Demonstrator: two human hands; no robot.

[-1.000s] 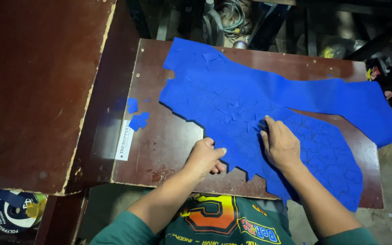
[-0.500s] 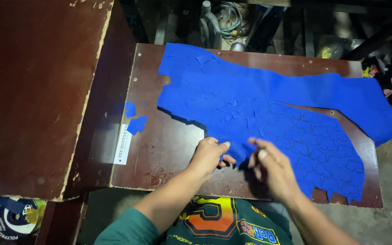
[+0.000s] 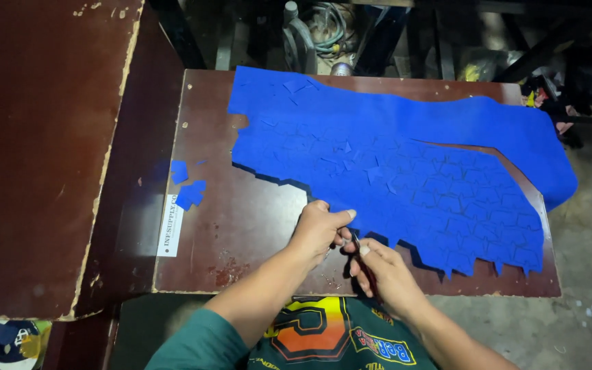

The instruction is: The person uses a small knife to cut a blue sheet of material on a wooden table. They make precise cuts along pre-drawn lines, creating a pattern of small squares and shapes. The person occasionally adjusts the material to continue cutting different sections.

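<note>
Head camera looks steeply down, close over the brown table (image 3: 241, 233).

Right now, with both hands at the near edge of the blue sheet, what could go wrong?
1. The left hand pinches the blue sheet very close to the small tool in the right hand; a slip may hurt the fingers.
2. The sheet is already cut into many shapes, so a pull might tear or shift them.
3. The small blue scraps lie near the table edge and could fall off.
</note>
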